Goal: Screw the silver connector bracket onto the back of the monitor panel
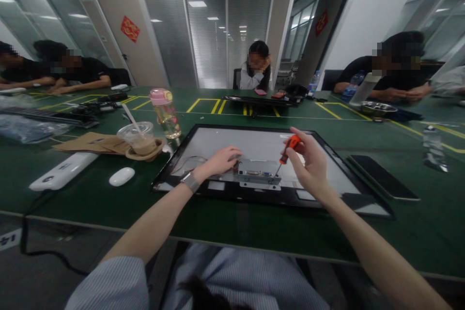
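Before me a flat display panel (218,141) with a black frame lies back side up on the green table. Near its front edge sits a grey metal bracket (254,179) with connector ports along its front. My right hand (308,160) grips an orange-and-black screwdriver (290,145), its shaft slanting down to the bracket's right part. At the bracket's left end is my left hand (223,160), fingers bent and closed against its edge; the fingertips are partly hidden. Thin cables (189,162) run across the panel to the left of that hand.
Left of the panel are a white mouse (122,177), a long white device (63,170) with a black cord, an iced drink cup (136,135) and a pink-lided bottle (166,114). A black phone (383,177) lies at right. Several people sit around the table.
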`<state>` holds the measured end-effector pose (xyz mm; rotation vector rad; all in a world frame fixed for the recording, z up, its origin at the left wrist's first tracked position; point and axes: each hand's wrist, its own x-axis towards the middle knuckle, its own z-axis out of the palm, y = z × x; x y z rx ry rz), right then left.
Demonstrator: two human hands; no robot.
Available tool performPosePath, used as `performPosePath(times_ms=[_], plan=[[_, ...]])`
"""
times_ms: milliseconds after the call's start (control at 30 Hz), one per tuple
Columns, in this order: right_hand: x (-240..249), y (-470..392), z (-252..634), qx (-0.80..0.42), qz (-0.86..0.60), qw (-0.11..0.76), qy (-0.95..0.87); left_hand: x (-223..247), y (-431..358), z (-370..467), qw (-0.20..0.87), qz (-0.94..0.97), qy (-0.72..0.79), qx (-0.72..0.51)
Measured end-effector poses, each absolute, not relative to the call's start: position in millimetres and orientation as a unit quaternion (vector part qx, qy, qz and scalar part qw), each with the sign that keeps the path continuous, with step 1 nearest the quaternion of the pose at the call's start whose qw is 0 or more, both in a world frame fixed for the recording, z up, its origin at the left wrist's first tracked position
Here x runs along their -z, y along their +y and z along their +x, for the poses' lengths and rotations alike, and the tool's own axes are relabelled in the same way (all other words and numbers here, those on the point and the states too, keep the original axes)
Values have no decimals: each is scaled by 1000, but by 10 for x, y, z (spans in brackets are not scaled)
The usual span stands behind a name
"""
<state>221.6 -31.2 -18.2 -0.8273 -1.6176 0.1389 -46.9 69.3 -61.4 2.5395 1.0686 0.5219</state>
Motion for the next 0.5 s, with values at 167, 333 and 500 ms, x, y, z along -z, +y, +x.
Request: performPosePath(times_ms=[167, 333, 500], plan=[[190, -347, 2092, -46, -343, 695, -630, 637, 707, -484, 171, 894, 370, -187], [278, -382, 1948, -130, -325, 698, -625, 673, 738, -488, 166, 895, 369, -188], [318, -403, 1882, -178, -332, 682, -626, 691, 749, -489, 163, 895, 368, -190]])
